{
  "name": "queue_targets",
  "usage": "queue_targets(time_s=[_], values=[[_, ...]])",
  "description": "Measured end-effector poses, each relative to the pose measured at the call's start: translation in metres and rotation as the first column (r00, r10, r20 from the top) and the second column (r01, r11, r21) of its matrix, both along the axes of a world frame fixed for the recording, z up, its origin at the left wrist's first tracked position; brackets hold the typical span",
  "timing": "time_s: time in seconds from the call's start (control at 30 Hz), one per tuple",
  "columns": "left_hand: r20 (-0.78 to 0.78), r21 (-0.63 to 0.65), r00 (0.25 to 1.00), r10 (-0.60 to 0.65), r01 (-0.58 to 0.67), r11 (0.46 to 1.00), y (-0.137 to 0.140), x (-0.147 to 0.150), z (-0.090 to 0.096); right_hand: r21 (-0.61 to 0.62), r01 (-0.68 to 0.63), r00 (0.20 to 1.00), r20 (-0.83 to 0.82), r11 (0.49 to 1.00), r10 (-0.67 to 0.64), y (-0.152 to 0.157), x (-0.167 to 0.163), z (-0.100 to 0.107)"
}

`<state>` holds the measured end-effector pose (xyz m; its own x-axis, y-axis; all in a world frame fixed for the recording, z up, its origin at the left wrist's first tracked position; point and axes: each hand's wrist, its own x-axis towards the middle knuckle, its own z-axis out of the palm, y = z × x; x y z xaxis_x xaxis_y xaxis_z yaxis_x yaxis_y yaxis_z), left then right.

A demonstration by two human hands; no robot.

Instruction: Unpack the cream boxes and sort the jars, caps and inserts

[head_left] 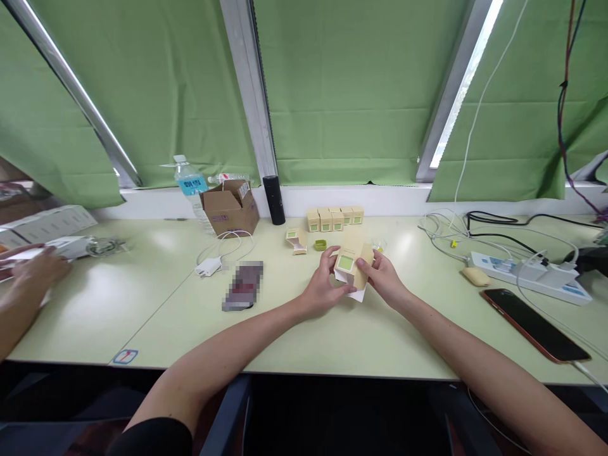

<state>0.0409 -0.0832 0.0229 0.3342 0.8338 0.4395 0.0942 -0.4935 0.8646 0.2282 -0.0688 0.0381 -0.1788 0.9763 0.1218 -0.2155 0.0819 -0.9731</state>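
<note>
Both hands are wrapped round a small cream cardboard box [361, 253] with a green square on its front. My left hand [323, 288] grips its left side and lower edge, fingers curled. With the thumb on its face, my right hand [388, 282] holds the right side. The box's flaps look unfolded, and a white sheet sticks out below it. Just beyond lie a small green piece [320, 244], a folded cream box piece [297, 242] and a clear, roundish item [379, 244]. Farther back stand several closed cream boxes [325, 220] in a row.
To the left are a brown carton [230, 212], a water bottle [194, 189], a black cylinder [273, 200], a charger [208, 267] and a blurred phone-like object [244, 286]. Rightward lie a power strip [527, 277] and a phone [536, 323]. Another person's hand [42, 272] works far left.
</note>
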Motion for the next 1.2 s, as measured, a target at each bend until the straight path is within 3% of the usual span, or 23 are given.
queue_targets(time_s=[0.2,0.4,0.67,0.77,0.83,0.93,1.03,1.07,1.1,1.2], values=[[0.102,-0.016,0.995,-0.010,0.012,1.000,0.012,-0.003,-0.001,0.030,0.037,0.999,-0.016,0.999,-0.037,0.003,0.002,0.001],[-0.023,-0.063,0.996,0.090,-0.092,0.994,0.018,-0.005,0.000,0.071,0.158,0.986,0.032,0.985,-0.161,0.004,0.007,0.002],[-0.035,-0.057,0.996,0.077,-0.079,0.995,0.018,-0.003,0.001,0.050,0.101,0.993,0.062,0.994,-0.104,0.003,0.006,0.005],[-0.052,-0.013,0.991,0.119,-0.120,0.993,0.031,-0.013,0.012,0.028,0.051,0.997,0.050,0.998,-0.053,0.002,0.005,0.007],[-0.063,0.026,0.973,0.222,-0.221,0.975,0.047,-0.031,0.027,0.036,0.053,0.998,0.043,0.998,-0.055,0.001,0.005,0.007],[-0.196,0.080,0.856,0.478,-0.472,0.878,0.073,-0.076,0.056,0.071,0.085,0.994,0.061,0.994,-0.090,0.002,0.007,0.005],[-0.443,0.178,0.542,0.714,-0.727,0.663,0.093,-0.128,0.078,0.083,0.106,0.989,0.096,0.991,-0.114,0.004,0.009,0.002],[-0.560,0.176,0.422,0.713,-0.780,0.601,0.098,-0.143,0.081,0.085,0.112,0.988,0.100,0.990,-0.121,0.005,0.010,0.002],[-0.607,0.163,0.373,0.702,-0.806,0.570,0.102,-0.156,0.083,0.087,0.117,0.987,0.100,0.989,-0.126,0.006,0.010,0.001],[-0.706,0.098,0.327,0.628,-0.834,0.544,0.113,-0.181,0.077,0.088,0.124,0.987,0.095,0.988,-0.132,0.006,0.010,0.002]])
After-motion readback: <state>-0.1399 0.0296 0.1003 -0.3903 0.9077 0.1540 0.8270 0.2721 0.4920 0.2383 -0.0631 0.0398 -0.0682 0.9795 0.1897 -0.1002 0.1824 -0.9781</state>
